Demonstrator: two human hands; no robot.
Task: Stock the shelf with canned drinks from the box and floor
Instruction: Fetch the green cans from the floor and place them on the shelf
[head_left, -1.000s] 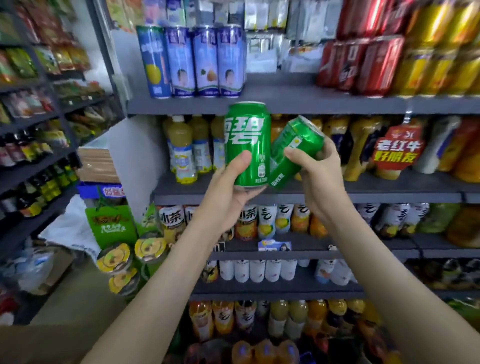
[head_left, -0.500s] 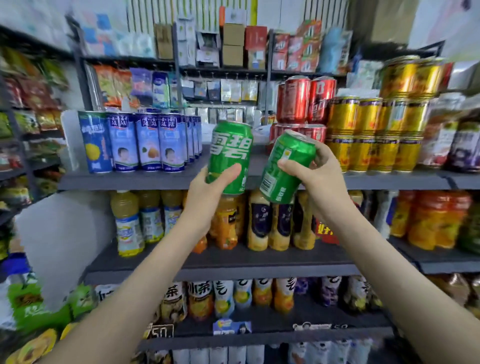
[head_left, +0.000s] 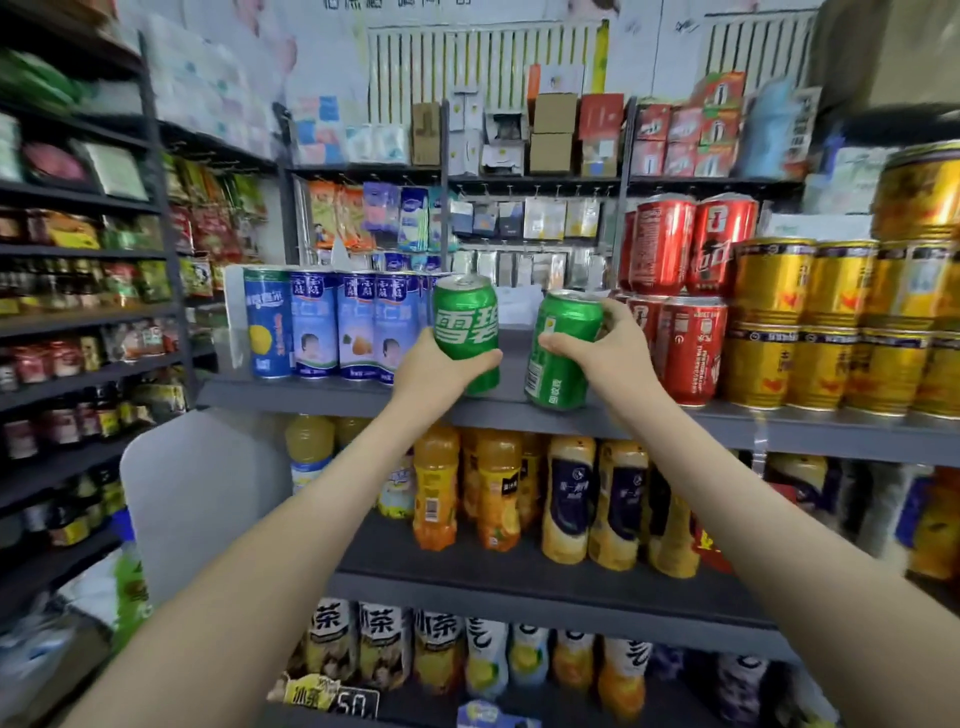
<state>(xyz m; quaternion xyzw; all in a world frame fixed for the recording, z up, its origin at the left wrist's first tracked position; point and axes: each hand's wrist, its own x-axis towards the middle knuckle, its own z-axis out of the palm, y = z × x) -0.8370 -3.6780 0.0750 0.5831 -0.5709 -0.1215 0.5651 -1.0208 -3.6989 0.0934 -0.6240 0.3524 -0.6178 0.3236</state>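
Observation:
I hold two green soda cans at the grey top shelf (head_left: 322, 397). My left hand (head_left: 441, 371) grips the left green can (head_left: 466, 325) from below and behind; the can stands upright at the shelf's front edge. My right hand (head_left: 610, 345) grips the right green can (head_left: 561, 348) around its upper part; it tilts slightly left and its base is at the shelf edge. Both cans sit in the gap between the blue-and-white tall cans (head_left: 337, 325) and the red cans (head_left: 685, 345). Whether their bases touch the shelf I cannot tell.
Gold cans (head_left: 831, 327) are stacked in tiers at the right of the same shelf. Yellow and orange drink bottles (head_left: 519, 493) fill the shelf below, with tea bottles (head_left: 384, 644) lower still. A dark rack of snacks and bottles (head_left: 78, 312) stands at the left.
Both hands have carried the green cans up from in front of the bottle shelf to the top shelf's gap. The right can has turned from steeply tilted to nearly upright.

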